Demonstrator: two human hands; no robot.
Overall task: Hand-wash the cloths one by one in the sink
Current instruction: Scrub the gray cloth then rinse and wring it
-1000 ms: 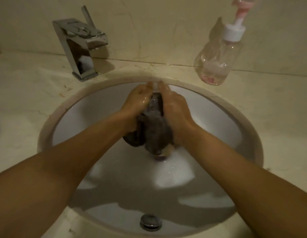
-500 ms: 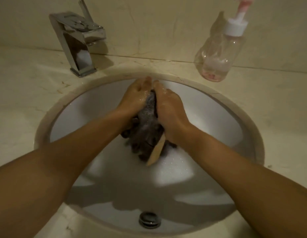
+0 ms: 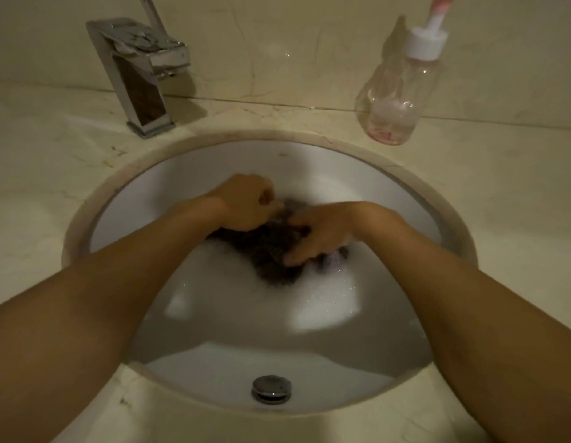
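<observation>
1. The dark cloth (image 3: 261,251) lies bunched in the sink (image 3: 309,158), low in sudsy water towards the far wall.
2. The left hand (image 3: 245,203) has its fingers curled and grips the cloth's far edge.
3. The right hand (image 3: 322,233) grips the cloth's right side, fingers bent down into the folds.
4. A chrome tap (image 3: 140,75) stands on the bench (image 3: 38,139) behind the sink at left; a clear pump bottle (image 3: 396,100) stands at right.
5. The drain plug (image 3: 271,388) sits at the bowl's near side.

Left hand (image 3: 245,204), right hand (image 3: 322,233) and cloth (image 3: 265,251) fill the sink (image 3: 213,375) centre; near half open. Tap (image 3: 140,75) and soap bottle (image 3: 399,100) flank the far rim.
</observation>
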